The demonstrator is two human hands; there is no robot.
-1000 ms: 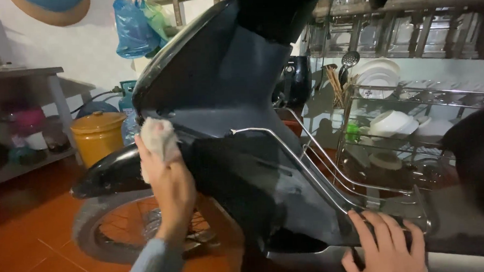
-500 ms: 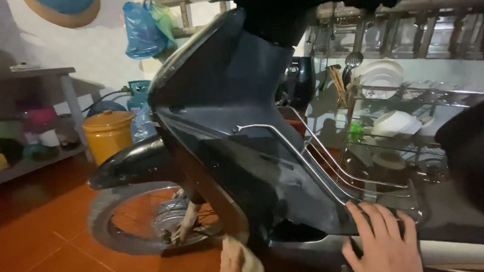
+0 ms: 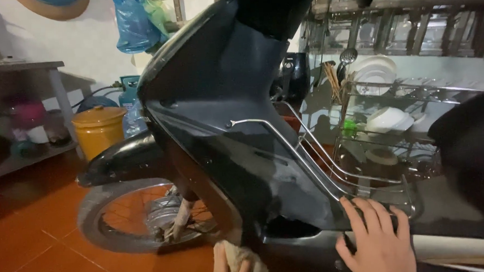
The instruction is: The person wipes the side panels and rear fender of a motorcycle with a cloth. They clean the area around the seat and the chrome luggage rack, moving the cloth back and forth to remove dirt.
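The dark plastic-bodied motorbike stands on the red tiled floor, its spoked front wheel left, a yellow lidded pot beside the grey shelf behind it, and a wire dish rack behind on the right.

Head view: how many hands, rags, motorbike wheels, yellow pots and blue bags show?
Hands: 2, left and right
Rag: 1, in the left hand
Wheel: 1
Yellow pot: 1
Blue bag: 1
Total: 6
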